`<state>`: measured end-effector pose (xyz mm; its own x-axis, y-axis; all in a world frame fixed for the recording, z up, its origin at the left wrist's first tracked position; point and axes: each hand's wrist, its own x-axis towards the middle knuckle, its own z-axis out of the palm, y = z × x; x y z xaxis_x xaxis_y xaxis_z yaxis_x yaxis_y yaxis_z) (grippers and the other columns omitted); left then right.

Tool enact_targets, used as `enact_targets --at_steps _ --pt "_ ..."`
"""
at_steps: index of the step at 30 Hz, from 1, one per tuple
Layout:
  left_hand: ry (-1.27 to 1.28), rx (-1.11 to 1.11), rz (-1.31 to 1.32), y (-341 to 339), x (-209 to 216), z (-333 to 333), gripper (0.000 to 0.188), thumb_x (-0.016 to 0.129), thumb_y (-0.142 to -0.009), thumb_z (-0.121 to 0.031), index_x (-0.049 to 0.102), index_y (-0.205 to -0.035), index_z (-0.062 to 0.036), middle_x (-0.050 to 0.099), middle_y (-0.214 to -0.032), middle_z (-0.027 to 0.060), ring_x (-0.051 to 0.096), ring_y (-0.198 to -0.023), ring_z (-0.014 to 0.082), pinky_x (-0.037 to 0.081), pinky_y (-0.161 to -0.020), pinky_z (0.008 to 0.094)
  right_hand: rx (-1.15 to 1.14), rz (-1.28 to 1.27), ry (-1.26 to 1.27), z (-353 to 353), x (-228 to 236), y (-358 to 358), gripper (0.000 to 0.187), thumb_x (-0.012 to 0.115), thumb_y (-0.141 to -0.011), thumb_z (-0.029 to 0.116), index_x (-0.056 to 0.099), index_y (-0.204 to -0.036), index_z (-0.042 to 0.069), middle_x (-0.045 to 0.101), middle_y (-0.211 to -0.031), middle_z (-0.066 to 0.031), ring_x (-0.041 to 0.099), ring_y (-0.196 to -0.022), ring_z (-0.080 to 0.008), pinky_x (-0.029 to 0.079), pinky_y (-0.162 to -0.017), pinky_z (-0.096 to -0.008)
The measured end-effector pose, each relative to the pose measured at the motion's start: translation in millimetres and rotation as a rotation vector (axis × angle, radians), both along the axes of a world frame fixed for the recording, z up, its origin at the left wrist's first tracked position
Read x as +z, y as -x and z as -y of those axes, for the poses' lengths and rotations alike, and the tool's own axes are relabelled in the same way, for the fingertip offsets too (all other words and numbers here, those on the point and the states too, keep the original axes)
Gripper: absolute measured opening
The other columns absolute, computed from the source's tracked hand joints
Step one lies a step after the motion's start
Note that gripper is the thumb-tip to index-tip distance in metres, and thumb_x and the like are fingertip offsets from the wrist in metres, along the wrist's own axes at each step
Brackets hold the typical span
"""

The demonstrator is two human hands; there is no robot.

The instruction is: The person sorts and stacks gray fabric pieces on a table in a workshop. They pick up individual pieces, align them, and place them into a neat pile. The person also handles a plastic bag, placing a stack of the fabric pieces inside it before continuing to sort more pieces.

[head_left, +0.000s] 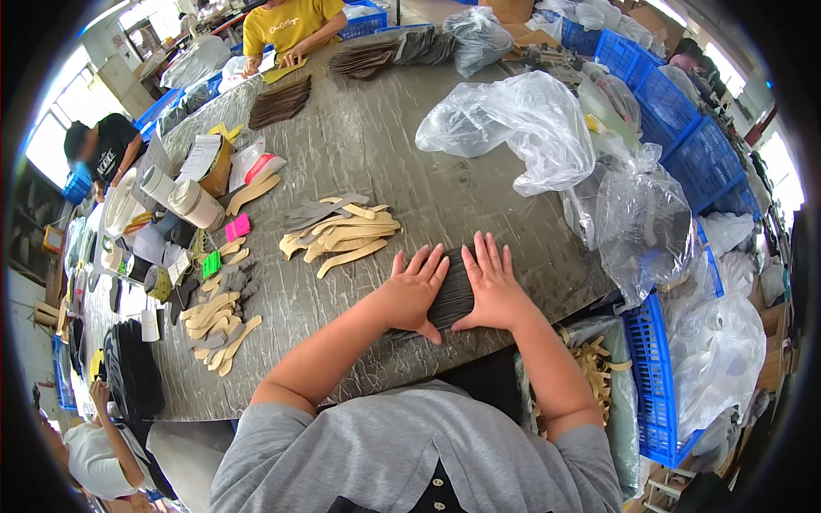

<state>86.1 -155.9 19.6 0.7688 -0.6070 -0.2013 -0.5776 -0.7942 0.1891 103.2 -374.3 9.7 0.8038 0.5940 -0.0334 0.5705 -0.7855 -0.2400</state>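
Observation:
A stack of thin dark grey cut pieces lies near the front edge of the table. My left hand rests against its left side with fingers spread. Against the right side my right hand lies flat, fingers stretched forward and thumb pointing inward. Both hands touch the stack and partly hide it. Just beyond my left hand is a pile of curved tan strips, with grey strips at its back. More tan strips are heaped farther left, mixed with grey ones.
Clear plastic bags cover the right side. Blue crates line the right edge, beside a bag of tan scraps. White containers and pink clips stand left. A co-worker in yellow handles pieces across the table.

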Motion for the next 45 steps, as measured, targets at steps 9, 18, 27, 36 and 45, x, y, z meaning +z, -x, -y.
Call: enact_targets --at_steps 9,18,27,36,45 --pt "0.017 0.074 -0.010 1 4 5 0.135 0.086 -0.052 -0.058 0.022 -0.149 0.0093 0.018 -0.158 0.0256 0.020 -0.146 0.0420 0.021 -0.113 0.0636 0.041 -0.018 -0.145 -1 -9 4 0.133 0.091 -0.049 0.051 0.021 -0.152 0.004 0.027 -0.145 -0.0209 0.025 -0.137 -0.0448 0.014 -0.117 -0.0615" --pt "0.259 0.025 0.105 0 -11 -5 0.119 0.091 -0.050 -0.046 0.038 -0.143 0.0058 0.040 -0.144 0.0207 0.041 -0.128 0.0386 0.032 -0.108 0.0500 0.040 0.019 -0.356 -1 -18 -2 0.115 0.093 -0.048 0.038 0.037 -0.142 0.003 0.038 -0.135 -0.0172 0.038 -0.127 -0.0388 0.034 -0.110 -0.0504" --pt "0.457 0.061 -0.017 -19 -15 -17 0.100 0.087 -0.061 -0.042 0.045 -0.141 0.0005 0.052 -0.133 0.0197 0.050 -0.120 0.0371 0.039 -0.102 0.0453 0.034 0.048 -0.329 -4 -11 6 0.115 0.093 -0.047 0.040 0.040 -0.143 0.004 0.040 -0.134 -0.0181 0.039 -0.126 -0.0380 0.034 -0.109 -0.0490" --pt "0.693 0.470 -0.442 -72 -33 -32 0.021 0.075 -0.079 -0.019 0.077 -0.095 -0.0052 0.074 -0.083 0.0086 0.068 -0.077 0.0166 0.052 -0.076 0.0309 0.003 -0.016 -0.251 -7 -9 22 0.115 0.092 -0.050 0.041 0.038 -0.145 0.005 0.022 -0.154 -0.0202 0.023 -0.142 -0.0401 0.026 -0.117 -0.0497" --pt "0.607 0.397 -0.372 -80 -46 -38 0.021 0.071 -0.084 -0.018 0.076 -0.099 -0.0045 0.074 -0.085 0.0082 0.067 -0.078 0.0156 0.051 -0.075 0.0320 0.061 0.027 -0.254 -6 -11 19 0.114 0.092 -0.050 0.044 0.039 -0.143 0.004 0.017 -0.158 -0.0182 0.016 -0.147 -0.0397 0.021 -0.119 -0.0518"
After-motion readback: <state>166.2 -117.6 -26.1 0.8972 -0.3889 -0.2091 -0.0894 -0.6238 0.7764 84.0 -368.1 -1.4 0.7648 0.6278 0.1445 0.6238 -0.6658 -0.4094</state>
